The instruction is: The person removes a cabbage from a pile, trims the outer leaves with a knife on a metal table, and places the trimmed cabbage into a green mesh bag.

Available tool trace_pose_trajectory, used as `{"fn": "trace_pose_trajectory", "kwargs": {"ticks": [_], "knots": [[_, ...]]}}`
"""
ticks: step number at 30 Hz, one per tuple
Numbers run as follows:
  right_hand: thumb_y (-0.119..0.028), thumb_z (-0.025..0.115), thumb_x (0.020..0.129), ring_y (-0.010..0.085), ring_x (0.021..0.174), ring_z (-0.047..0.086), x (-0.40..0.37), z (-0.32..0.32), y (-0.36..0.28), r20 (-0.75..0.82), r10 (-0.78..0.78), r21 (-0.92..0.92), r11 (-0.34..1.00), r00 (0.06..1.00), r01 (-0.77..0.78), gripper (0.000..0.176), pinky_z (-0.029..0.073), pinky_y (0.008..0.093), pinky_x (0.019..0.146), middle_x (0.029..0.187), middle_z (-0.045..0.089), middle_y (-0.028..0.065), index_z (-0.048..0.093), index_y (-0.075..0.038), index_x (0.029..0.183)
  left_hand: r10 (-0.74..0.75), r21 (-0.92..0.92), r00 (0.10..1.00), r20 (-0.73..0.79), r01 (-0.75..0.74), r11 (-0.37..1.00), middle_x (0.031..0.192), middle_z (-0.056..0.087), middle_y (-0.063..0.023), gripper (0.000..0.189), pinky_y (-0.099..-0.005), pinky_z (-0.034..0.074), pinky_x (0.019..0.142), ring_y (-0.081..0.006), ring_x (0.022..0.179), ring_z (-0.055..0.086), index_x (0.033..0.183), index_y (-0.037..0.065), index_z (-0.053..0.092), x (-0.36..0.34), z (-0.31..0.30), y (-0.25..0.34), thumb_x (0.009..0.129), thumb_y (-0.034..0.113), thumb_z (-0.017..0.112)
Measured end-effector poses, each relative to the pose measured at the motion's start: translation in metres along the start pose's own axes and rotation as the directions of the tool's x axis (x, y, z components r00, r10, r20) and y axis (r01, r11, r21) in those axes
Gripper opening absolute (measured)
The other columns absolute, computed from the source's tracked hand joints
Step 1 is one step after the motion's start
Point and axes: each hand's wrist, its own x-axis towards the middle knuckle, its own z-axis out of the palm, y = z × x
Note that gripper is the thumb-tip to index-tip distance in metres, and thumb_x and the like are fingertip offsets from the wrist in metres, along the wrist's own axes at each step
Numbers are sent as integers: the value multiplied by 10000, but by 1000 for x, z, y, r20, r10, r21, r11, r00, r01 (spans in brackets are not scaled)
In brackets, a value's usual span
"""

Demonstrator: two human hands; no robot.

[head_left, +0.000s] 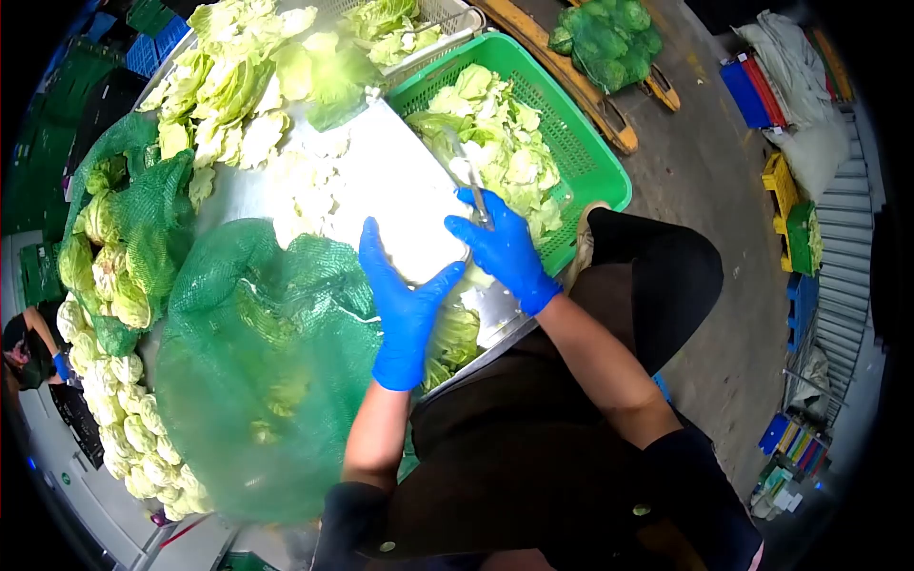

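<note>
My left hand (400,309), in a blue glove, has thumb and forefinger spread wide at the near end of a white board (390,181). The white between them is too bright to make out anything lying there. Closed fingers of my gloved right hand (506,249) grip a knife (482,206), partly hidden, by the board's right edge. Cut pale-green leaves (505,133) fill a green crate (600,171) just beyond that hand. More leaves (452,343) lie below the board, close to my left wrist.
Green netting (257,381) covers the left side, beside a netted sack of cabbages (124,238) and stacked pale cabbages (133,428). Loose leaves (228,86) pile at the far end. A pallet jack (562,67) bears another netted sack (609,43). Another person (33,347) stands far left.
</note>
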Motion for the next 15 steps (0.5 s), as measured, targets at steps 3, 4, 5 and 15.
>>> {"fn": "trace_pose_trajectory", "kwargs": {"ticks": [3, 4, 5, 15], "knots": [[-385, 752, 819, 185, 758, 652, -8, -3, 1, 56, 93, -159, 984, 994, -84, 584, 516, 328, 699, 898, 688, 130, 568, -17, 1234, 141, 245, 990, -17, -133, 961, 1453, 335, -212, 1113, -399, 334, 1102, -311, 1322, 387, 1480, -22, 221, 15, -13, 2, 616, 177, 894], [-367, 743, 835, 200, 740, 661, -5, -6, 13, 77, 2, -330, 944, 997, 24, 578, 521, 335, 679, 924, 692, 138, 557, -31, 1266, 154, 315, 988, -10, -143, 938, 1440, 363, -228, 1113, -408, 340, 1096, -324, 1317, 401, 1468, -36, 246, 22, -16, -5, 616, 252, 902], [-349, 734, 851, 216, 723, 670, -6, -9, 23, 113, -81, -486, 865, 990, 126, 573, 526, 341, 659, 950, 696, 146, 545, -44, 1299, 148, 376, 989, 26, -147, 915, 1436, 369, -232, 1102, -409, 342, 1094, -330, 1315, 405, 1462, -39, 259, 24, -19, -6, 619, 265, 900], [-382, 533, 959, 279, 518, 603, -33, 5, 3, 204, -336, -777, 516, 920, 361, 698, 459, 405, 462, 755, 648, 140, 229, -92, 1517, 178, 460, 967, 180, -243, 854, 1405, 376, -281, 1099, -463, 342, 1085, -427, 1300, 388, 1426, -53, 302, 37, -28, 4, 589, 336, 900]]}}
